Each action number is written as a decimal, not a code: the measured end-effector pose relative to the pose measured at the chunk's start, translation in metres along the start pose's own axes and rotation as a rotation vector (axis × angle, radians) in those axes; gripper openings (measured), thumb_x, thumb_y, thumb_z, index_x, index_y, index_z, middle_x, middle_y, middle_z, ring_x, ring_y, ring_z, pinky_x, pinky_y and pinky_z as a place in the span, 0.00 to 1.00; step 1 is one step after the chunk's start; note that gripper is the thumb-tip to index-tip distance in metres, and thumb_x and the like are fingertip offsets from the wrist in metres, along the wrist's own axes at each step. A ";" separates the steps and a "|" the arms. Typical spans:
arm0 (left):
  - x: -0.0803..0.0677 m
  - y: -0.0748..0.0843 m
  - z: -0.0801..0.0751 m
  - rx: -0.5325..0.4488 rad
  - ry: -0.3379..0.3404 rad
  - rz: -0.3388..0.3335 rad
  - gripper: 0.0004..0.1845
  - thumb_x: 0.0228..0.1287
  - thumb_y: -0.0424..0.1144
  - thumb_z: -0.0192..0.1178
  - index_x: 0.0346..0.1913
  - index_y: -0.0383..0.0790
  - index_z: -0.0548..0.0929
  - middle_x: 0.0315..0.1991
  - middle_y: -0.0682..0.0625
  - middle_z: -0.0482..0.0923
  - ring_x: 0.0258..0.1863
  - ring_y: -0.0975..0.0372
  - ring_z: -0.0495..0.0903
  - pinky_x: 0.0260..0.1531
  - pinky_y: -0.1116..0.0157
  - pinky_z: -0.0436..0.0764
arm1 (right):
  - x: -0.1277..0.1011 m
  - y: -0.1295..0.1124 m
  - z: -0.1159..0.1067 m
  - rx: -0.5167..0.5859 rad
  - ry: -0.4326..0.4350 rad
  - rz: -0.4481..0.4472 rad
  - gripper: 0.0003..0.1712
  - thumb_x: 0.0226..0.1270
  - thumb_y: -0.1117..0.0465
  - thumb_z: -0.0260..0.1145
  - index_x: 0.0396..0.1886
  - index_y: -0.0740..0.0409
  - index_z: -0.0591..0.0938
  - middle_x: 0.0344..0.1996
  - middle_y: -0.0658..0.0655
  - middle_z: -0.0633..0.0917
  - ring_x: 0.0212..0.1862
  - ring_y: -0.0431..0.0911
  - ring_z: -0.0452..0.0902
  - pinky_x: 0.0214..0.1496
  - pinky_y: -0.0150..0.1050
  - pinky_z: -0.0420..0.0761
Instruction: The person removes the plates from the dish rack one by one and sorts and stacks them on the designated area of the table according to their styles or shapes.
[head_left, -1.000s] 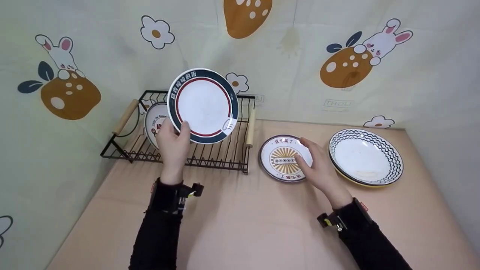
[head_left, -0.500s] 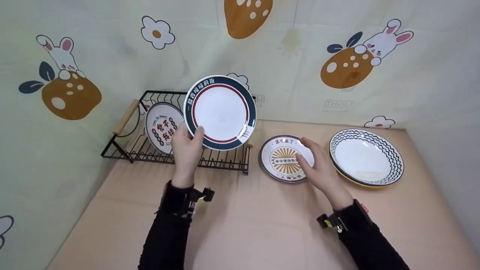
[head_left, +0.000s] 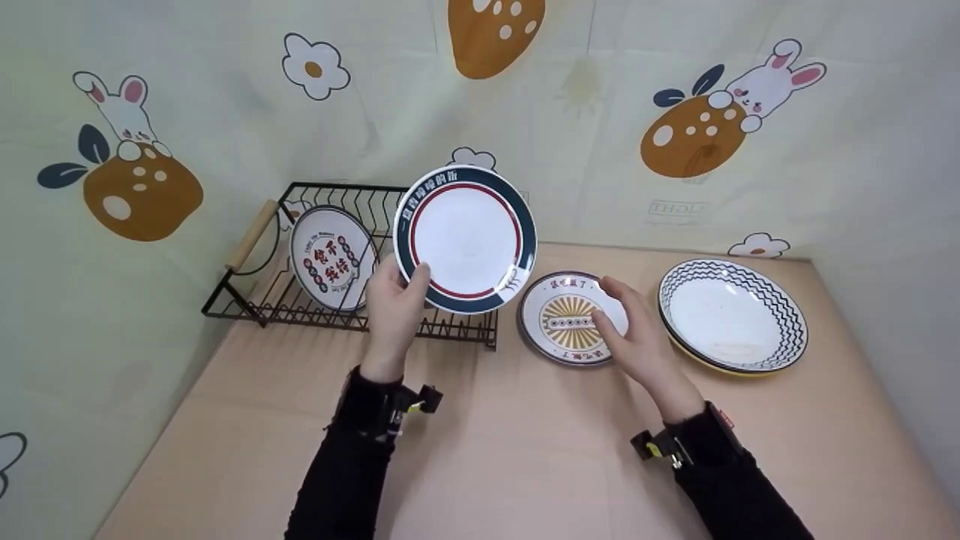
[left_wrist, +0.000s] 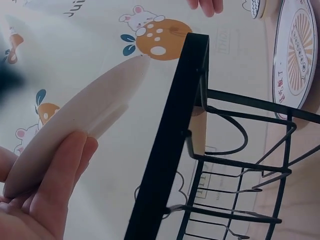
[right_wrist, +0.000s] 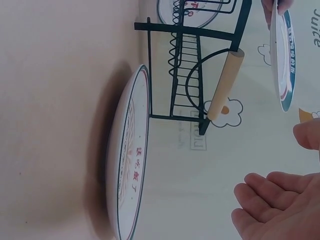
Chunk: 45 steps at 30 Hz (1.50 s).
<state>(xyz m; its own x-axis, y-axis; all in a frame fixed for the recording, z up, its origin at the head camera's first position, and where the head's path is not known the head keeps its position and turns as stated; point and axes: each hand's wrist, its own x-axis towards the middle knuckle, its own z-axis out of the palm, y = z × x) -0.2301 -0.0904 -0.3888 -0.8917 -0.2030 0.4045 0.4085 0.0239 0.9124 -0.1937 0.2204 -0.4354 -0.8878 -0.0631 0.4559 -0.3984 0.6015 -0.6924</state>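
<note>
Head view: looked forward and down from above the table, taking in both arms, the black rack and the flat plates.
Left wrist view: sat very close, facing along the fingers past the held plate toward the rack's wires; the near edge was probably out of focus.
Right wrist view: lay low and sideways near the tabletop.
Shared: rack and sunburst plate appeared in all three.
</note>
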 end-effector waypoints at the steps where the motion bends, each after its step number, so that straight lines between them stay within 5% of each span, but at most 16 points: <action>1: -0.001 0.000 0.001 -0.004 -0.005 -0.002 0.15 0.64 0.23 0.54 0.53 0.22 0.79 0.44 0.34 0.84 0.40 0.53 0.85 0.40 0.64 0.85 | 0.000 0.000 0.000 0.004 0.002 -0.002 0.27 0.68 0.68 0.64 0.65 0.73 0.71 0.60 0.69 0.77 0.65 0.61 0.69 0.69 0.54 0.63; 32: -0.025 -0.004 0.026 -0.057 -0.207 -0.052 0.15 0.66 0.25 0.54 0.53 0.22 0.78 0.38 0.36 0.84 0.32 0.58 0.84 0.33 0.65 0.86 | 0.002 -0.013 0.001 0.219 0.051 -0.060 0.26 0.69 0.73 0.60 0.65 0.76 0.69 0.53 0.68 0.80 0.55 0.59 0.77 0.61 0.46 0.75; 45: -0.032 -0.004 0.035 -0.035 -0.260 -0.043 0.16 0.65 0.26 0.55 0.55 0.22 0.78 0.42 0.36 0.84 0.37 0.56 0.85 0.38 0.63 0.86 | 0.003 -0.020 0.002 0.316 0.025 0.009 0.24 0.71 0.72 0.58 0.65 0.74 0.70 0.48 0.65 0.81 0.48 0.49 0.77 0.51 0.30 0.78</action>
<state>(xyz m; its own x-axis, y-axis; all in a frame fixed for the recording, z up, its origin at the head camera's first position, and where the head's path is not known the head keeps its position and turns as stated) -0.2102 -0.0499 -0.4029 -0.9267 0.0555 0.3716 0.3715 -0.0140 0.9283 -0.1887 0.2063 -0.4215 -0.8870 -0.0368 0.4602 -0.4462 0.3243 -0.8341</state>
